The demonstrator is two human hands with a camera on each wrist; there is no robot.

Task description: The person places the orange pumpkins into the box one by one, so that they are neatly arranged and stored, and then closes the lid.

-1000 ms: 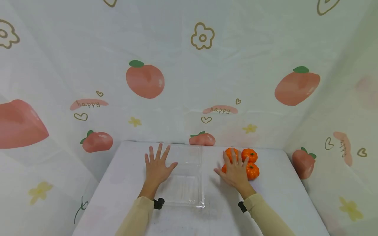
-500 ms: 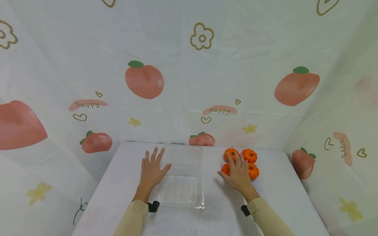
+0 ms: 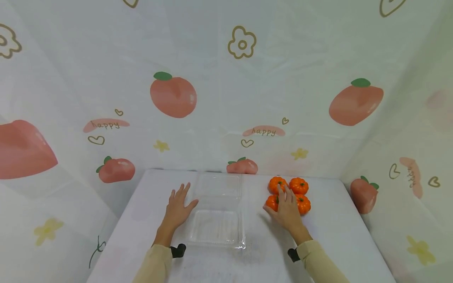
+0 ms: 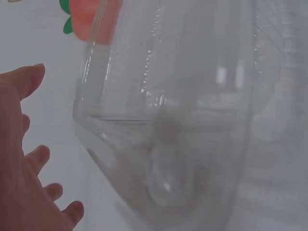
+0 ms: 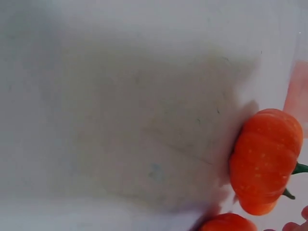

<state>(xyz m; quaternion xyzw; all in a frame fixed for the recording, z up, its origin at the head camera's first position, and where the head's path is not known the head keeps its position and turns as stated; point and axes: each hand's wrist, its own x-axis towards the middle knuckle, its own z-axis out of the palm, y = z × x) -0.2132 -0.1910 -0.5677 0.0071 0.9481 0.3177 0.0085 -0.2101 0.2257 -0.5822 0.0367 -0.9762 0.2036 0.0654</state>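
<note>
A clear plastic clamshell box point(image 3: 216, 228) lies unfolded on the white table, its lid half point(image 3: 218, 185) toward the back wall. My left hand point(image 3: 176, 212) hovers at the box's left side, fingers extended and thumb toward it. In the left wrist view the same hand point(image 4: 29, 159) is beside the box's clear wall point(image 4: 168, 86), holding nothing. Several small orange toy pumpkins point(image 3: 299, 186) sit grouped at the right. Over the near ones is my right hand point(image 3: 288, 212), fingers loosely bent, partly hiding them. The right wrist view shows one pumpkin point(image 5: 267, 159) with a green stem, fingertips point(image 5: 293, 227) at the corner.
A white cloth printed with peaches, flowers and hearts hangs as back and side walls point(image 3: 219, 98) around the table point(image 3: 141, 236). The table's back edge lies close behind the lid half and the far pumpkins.
My left hand has moved left and nearer me, away from over the box. The right hand has shifted slightly right and nearer, its fingers drawn closer together. The box and pumpkins stay put.
</note>
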